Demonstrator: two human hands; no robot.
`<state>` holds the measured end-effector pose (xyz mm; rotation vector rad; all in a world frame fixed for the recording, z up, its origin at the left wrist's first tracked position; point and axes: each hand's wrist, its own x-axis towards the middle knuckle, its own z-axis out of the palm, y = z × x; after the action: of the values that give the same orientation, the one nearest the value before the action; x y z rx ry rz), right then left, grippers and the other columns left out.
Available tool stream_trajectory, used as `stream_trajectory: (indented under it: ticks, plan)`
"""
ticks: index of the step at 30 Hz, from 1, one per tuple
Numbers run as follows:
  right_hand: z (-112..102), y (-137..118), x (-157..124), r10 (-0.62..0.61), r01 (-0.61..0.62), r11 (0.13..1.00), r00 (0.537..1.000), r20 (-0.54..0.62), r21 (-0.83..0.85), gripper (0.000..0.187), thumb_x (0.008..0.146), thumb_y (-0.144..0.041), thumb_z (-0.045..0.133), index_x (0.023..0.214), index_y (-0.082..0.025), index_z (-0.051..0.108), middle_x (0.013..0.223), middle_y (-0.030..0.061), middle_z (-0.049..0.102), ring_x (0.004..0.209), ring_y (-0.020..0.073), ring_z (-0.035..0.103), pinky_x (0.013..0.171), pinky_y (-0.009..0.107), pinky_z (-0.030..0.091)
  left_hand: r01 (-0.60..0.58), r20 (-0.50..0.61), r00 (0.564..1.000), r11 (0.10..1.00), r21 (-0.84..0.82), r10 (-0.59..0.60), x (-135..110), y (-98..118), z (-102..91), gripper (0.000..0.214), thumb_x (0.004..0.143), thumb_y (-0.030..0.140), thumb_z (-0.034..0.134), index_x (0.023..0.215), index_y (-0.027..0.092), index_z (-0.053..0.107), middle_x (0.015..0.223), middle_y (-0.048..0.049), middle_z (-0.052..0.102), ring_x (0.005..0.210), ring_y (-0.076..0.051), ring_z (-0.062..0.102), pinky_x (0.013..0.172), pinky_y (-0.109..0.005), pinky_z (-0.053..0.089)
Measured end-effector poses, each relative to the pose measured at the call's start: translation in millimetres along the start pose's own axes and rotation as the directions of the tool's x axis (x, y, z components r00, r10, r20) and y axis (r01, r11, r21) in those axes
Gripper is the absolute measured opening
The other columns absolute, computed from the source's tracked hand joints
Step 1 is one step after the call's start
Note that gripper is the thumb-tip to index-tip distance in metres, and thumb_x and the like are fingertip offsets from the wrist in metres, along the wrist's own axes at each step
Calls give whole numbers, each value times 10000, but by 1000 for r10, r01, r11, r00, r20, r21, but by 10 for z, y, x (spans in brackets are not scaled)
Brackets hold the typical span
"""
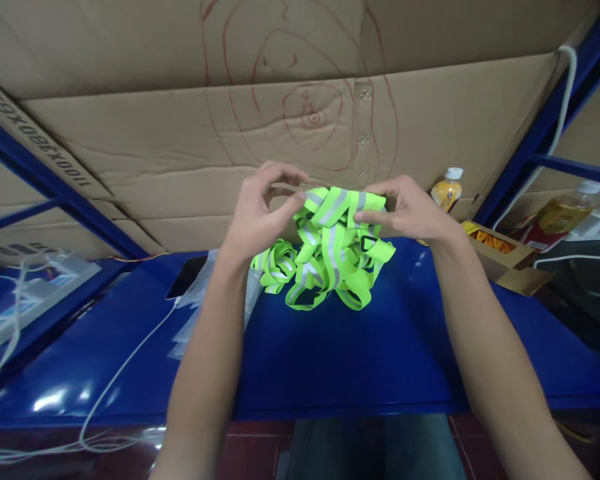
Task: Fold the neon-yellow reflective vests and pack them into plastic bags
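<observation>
Both my hands hold up a tangled bundle of neon-green reflective straps [333,250] with silver stripes and a black buckle. My left hand [266,207] grips its upper left edge between thumb and fingers. At the upper right, my right hand [405,208] pinches the bundle, its thumb lying across the front. Loops hang down over the blue shelf [350,360]. A second coil of the same green strap [276,265] lies behind and left of the bundle. Clear plastic bags [197,303] lie beside my left forearm, which partly hides them.
Cardboard [170,133] with red drawn rings backs the shelf. On the right stand a yellow bottle [447,191], an opened carton [513,260] and an oil-coloured bottle [563,213]. On the left are a dark phone [187,277] with a white cable and a power strip [40,300].
</observation>
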<state>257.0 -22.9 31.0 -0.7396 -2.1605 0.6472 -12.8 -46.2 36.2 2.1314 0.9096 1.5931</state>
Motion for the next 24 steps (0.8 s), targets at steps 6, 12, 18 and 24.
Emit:
stream_trajectory:
  ticks: [6, 12, 18, 24]
  plan:
    - [-12, -13, 0, -1, 0, 1000, 1000, -13, -19, 465, 848, -622, 844, 854, -169, 740, 746, 12, 635, 699, 148, 512, 611, 283, 373, 93, 119, 987, 990, 104, -105, -58, 223, 96, 246, 908, 450, 817, 868, 210, 787, 879, -47, 750, 911, -251, 681, 812, -323, 544]
    - [-24, -78, -16, -26, 27, 997, 1000, 7, -73, 416, 885, -555, 828, 839, -154, 728, 740, 0, 610, 698, 133, 480, 631, 280, 354, 146, 319, 936, 989, 23, -146, -68, 203, 146, 331, 922, 507, 797, 882, 179, 792, 867, -43, 746, 839, -225, 663, 701, -288, 510]
    - [10, -48, 6, -56, 58, 993, 998, 20, -101, 321, 920, -436, 794, 817, -144, 711, 711, -16, 571, 696, 119, 449, 646, 280, 306, 190, 364, 915, 982, -4, -175, -79, 78, 183, 279, 892, 430, 816, 920, 155, 776, 858, -47, 723, 778, -189, 638, 657, -262, 490]
    - [78, -2, 45, -32, 32, 994, 999, 1, -102, 308, 919, -453, 792, 874, -157, 720, 776, 1, 619, 734, 140, 489, 658, 281, 327, 169, 323, 935, 984, -50, -144, -48, -13, 191, 332, 888, 470, 819, 848, 149, 742, 823, -38, 689, 757, -169, 598, 633, -247, 464]
